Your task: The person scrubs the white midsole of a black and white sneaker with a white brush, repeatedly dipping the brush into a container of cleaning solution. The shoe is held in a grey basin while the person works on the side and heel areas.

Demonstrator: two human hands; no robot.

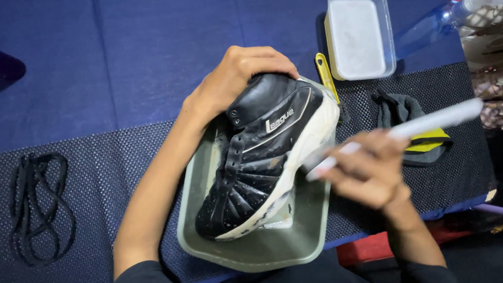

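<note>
A black high-top shoe (pixel 258 158) with a white sole stands tilted in a grey-green plastic basin (pixel 280 243). My left hand (pixel 234 76) grips the shoe's heel collar from above. My right hand (pixel 368 172) is closed around a white-handled brush (pixel 434 120), blurred by motion, with its head against the shoe's white sole edge. Wet drops speckle the shoe's toe and side.
Black laces (pixel 40 207) lie at the left on the dark dotted mat (pixel 103 166). A clear lidded tub of white powder (pixel 357 32), a yellow-handled tool (pixel 325 74), a dark cloth (pixel 399 113) and a spray bottle (pixel 446 16) sit behind.
</note>
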